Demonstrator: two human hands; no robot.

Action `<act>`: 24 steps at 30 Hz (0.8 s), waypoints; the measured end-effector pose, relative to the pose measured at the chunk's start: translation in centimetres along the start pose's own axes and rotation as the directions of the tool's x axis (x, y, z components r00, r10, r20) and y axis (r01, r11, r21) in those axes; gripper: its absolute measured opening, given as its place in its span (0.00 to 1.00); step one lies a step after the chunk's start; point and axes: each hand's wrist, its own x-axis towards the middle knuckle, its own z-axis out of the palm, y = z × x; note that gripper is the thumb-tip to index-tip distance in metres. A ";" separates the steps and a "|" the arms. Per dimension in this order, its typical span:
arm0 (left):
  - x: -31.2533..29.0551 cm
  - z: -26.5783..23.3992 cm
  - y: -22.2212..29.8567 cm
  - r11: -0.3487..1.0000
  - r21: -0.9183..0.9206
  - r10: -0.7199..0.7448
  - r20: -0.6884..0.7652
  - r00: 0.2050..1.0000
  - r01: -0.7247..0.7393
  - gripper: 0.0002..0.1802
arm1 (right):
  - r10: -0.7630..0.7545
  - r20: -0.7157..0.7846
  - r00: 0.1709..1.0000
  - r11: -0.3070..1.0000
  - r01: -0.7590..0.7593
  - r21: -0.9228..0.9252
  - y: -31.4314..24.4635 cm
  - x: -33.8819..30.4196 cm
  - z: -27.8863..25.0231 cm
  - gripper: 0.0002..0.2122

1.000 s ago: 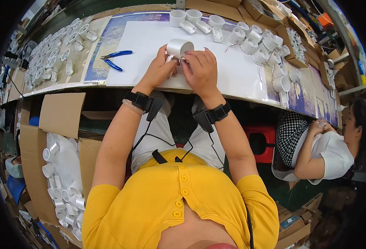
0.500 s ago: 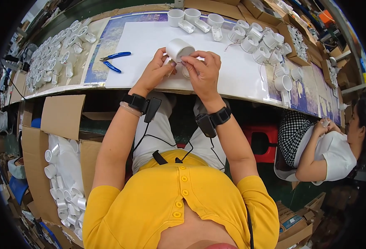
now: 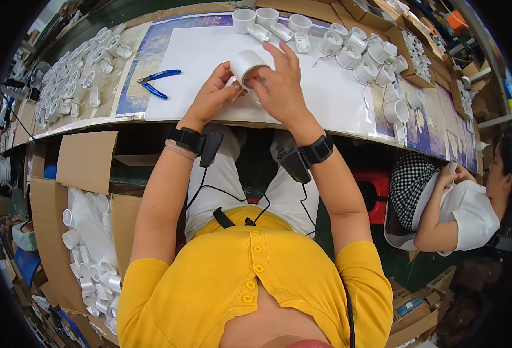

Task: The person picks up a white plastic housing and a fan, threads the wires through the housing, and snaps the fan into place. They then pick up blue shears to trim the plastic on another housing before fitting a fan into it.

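White cylindrical fitting (image 3: 247, 62), tilted, lifted just above the white sheet (image 3: 198, 64)

One white cylindrical plastic fitting (image 3: 247, 62) held up, one blue-handled pair of pliers (image 3: 157, 83), two black wrist straps (image 3: 185, 139), one open cardboard box (image 3: 88, 168). Loose white fittings on the bench: too many to count.

Both forearms are reaching forward from the lower edge, elbows bent, wrists close together, each wearing a black band. Left hand (image 3: 212, 95) is curling its fingers in a pinch, thumb side up. Right hand (image 3: 279, 87) is arching over, fingers (image 3: 284, 55) spreading upward, nearly touching the left.
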 end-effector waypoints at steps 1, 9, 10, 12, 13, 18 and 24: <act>0.0 -0.1 0.0 1.000 -0.002 0.001 -0.001 1.000 -0.001 0.28 | -0.001 0.001 1.000 1.000 0.001 -0.001 0.1 0.0 0.1 0.04; -0.1 -0.8 -0.1 0.998 -0.017 -0.055 0.028 0.998 0.056 0.29 | 0.034 0.177 0.984 0.995 -0.051 0.089 0.9 0.3 0.1 0.06; -0.1 -0.7 0.0 0.998 -0.021 -0.053 0.025 0.998 0.054 0.28 | 0.033 0.182 0.983 0.994 -0.051 0.099 1.0 0.4 0.2 0.06; 0.0 -0.6 0.0 0.998 -0.030 -0.050 0.020 0.999 0.051 0.28 | 0.029 0.191 0.981 0.991 -0.053 0.120 1.0 0.5 0.3 0.06; 0.0 -0.6 0.0 0.998 -0.031 -0.050 0.018 0.999 0.051 0.28 | 0.028 0.194 0.981 0.991 -0.052 0.121 1.0 0.4 0.3 0.06; 0.0 -1.0 -0.2 0.998 -0.002 -0.055 0.024 0.998 0.055 0.28 | 0.043 0.205 0.978 0.987 -0.073 0.144 1.0 0.4 0.6 0.06; -0.1 -0.9 -0.2 0.997 -0.026 -0.065 0.026 0.998 0.066 0.30 | 0.034 0.198 0.980 0.994 -0.055 0.099 0.5 0.3 0.4 0.07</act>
